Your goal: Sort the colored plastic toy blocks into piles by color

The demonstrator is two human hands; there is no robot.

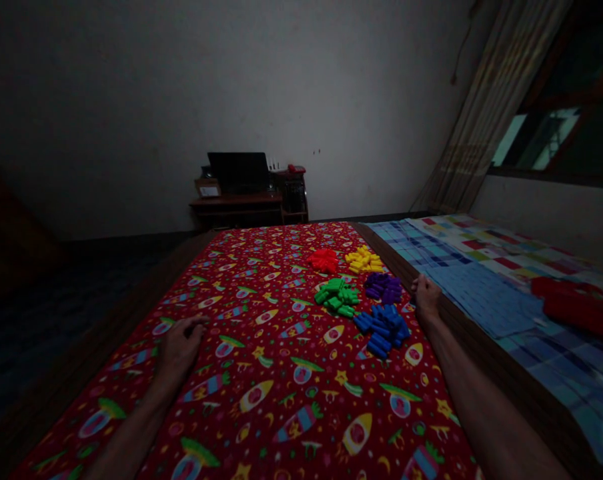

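My left hand [180,343] rests on the red rocket-print cloth [281,360], its fingers curled in and nothing showing in them. Near the cloth's right edge, my right hand [426,297] is closed in a loose fist, just right of a pile of purple blocks [383,288] and apart from it. Below the purple pile lie blue blocks [383,328], with green blocks [337,297] to their upper left. Farther back are a red pile of blocks [323,261] and a yellow pile of blocks [363,259]. The small blocks look like plastic pieces; their exact kind is unclear.
Bedding with blue plaid [461,287] lies along the right, with a red cloth item [581,307] on it. Against the far wall stands a wooden desk [236,200] with a dark monitor [239,172]. A curtain [474,133] hangs beside the window. The room is dim.
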